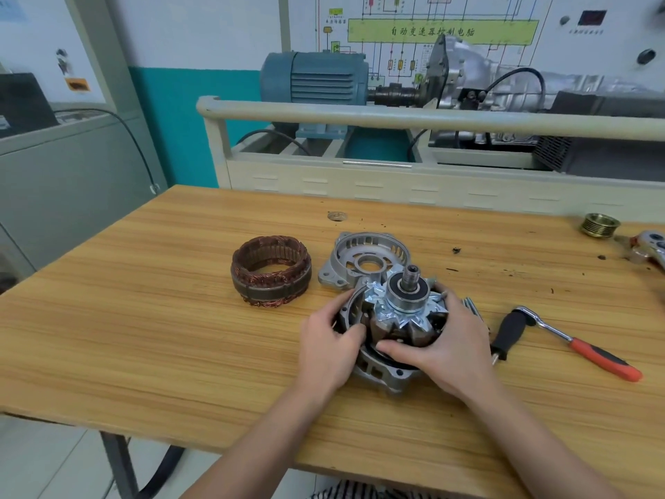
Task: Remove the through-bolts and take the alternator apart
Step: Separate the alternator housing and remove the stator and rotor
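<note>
The alternator's rear housing (381,376) sits on the wooden table (144,318) with the claw-pole rotor (406,311) standing in it, shaft and bearing pointing up. My left hand (327,347) grips the housing's left rim, fingers curled over the edge. My right hand (446,347) grips the rotor from the right, thumb across its front. The copper-wound stator (270,270) lies apart to the left. The front end housing (363,261) lies just behind the rotor. Through-bolts (473,307) lie beside my right hand, mostly hidden.
A ratchet with a red handle (575,342) and a black-handled screwdriver (507,334) lie to the right. A brass-coloured pulley (599,225) and another chrome tool (649,246) sit at the far right edge. A motor test stand (360,113) rises behind the table.
</note>
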A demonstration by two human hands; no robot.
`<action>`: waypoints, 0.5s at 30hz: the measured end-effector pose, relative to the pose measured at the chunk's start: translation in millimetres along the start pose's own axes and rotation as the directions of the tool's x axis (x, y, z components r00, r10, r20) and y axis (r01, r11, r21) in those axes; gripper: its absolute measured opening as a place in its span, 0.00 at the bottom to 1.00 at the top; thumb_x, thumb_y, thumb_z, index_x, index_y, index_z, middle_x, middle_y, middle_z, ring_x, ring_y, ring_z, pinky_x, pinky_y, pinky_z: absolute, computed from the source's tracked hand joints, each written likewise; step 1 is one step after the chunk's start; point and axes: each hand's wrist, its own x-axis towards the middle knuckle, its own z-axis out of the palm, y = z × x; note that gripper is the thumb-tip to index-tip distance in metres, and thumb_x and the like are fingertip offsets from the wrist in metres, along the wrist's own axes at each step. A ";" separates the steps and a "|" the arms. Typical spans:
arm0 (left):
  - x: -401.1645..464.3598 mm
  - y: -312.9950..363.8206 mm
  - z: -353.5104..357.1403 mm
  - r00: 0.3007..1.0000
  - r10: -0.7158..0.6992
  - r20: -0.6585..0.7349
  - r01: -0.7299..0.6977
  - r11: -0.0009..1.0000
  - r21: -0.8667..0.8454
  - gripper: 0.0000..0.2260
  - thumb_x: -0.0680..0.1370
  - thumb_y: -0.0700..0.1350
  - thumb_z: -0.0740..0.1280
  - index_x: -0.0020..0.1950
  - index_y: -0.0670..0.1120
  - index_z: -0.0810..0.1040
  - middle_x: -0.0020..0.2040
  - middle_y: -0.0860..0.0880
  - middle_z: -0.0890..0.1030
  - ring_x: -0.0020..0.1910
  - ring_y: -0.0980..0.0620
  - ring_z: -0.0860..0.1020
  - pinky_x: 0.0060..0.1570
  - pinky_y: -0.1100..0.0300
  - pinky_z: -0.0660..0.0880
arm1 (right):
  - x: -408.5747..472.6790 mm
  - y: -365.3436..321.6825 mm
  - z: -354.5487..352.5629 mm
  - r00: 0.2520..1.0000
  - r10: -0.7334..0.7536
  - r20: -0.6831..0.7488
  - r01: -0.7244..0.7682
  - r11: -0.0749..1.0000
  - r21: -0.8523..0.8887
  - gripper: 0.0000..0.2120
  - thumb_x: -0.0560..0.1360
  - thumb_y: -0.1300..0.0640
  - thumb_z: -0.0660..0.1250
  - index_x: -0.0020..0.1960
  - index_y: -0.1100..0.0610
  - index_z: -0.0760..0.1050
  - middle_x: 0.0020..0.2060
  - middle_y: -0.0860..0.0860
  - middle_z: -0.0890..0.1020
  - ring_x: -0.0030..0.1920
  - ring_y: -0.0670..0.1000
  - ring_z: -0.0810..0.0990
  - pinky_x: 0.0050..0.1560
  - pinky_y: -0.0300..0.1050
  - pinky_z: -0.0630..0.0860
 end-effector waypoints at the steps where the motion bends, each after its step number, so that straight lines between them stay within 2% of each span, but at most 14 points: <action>1: 0.0 -0.4 -0.4 1.000 -0.003 0.002 0.003 1.000 0.002 0.28 0.63 0.44 0.63 0.65 0.47 0.77 0.49 0.63 0.79 0.47 0.73 0.77 0.43 0.78 0.71 | -0.8 -0.2 0.4 1.000 0.003 -0.003 -0.003 1.000 0.001 0.60 0.43 0.20 0.66 0.68 0.51 0.67 0.58 0.45 0.79 0.61 0.50 0.76 0.62 0.52 0.72; 4: 3.5 -2.4 -1.1 1.000 -0.008 0.004 0.008 1.000 0.012 0.28 0.63 0.44 0.63 0.64 0.47 0.78 0.48 0.66 0.78 0.48 0.77 0.74 0.43 0.80 0.68 | -2.3 -0.4 1.8 1.000 0.014 -0.023 -0.014 1.000 -0.003 0.61 0.42 0.19 0.63 0.68 0.51 0.67 0.59 0.46 0.79 0.61 0.50 0.76 0.62 0.51 0.72; 7: 6.0 -1.9 -1.6 1.000 -0.015 0.012 0.014 1.000 0.024 0.29 0.62 0.45 0.63 0.65 0.48 0.77 0.51 0.62 0.79 0.48 0.78 0.73 0.44 0.81 0.68 | -3.4 -1.3 3.4 0.999 0.015 -0.043 -0.016 1.000 -0.017 0.60 0.43 0.20 0.63 0.69 0.51 0.66 0.59 0.46 0.78 0.61 0.50 0.75 0.62 0.49 0.72; 11: 7.7 -1.7 -2.3 0.999 -0.012 0.031 0.010 0.999 0.046 0.29 0.62 0.46 0.63 0.64 0.49 0.78 0.53 0.60 0.80 0.51 0.72 0.75 0.49 0.77 0.70 | -4.1 -0.6 3.7 0.999 0.026 -0.046 -0.027 0.999 -0.017 0.60 0.43 0.20 0.63 0.68 0.50 0.66 0.59 0.45 0.78 0.61 0.50 0.76 0.62 0.51 0.73; 15: 7.5 -1.4 -3.8 0.999 -0.017 0.037 0.016 0.999 0.032 0.28 0.62 0.46 0.63 0.63 0.50 0.78 0.50 0.63 0.80 0.50 0.75 0.74 0.46 0.78 0.70 | -5.3 -0.2 5.5 0.998 0.025 -0.059 -0.026 1.000 -0.006 0.58 0.43 0.20 0.64 0.67 0.50 0.67 0.58 0.45 0.79 0.61 0.50 0.76 0.61 0.50 0.73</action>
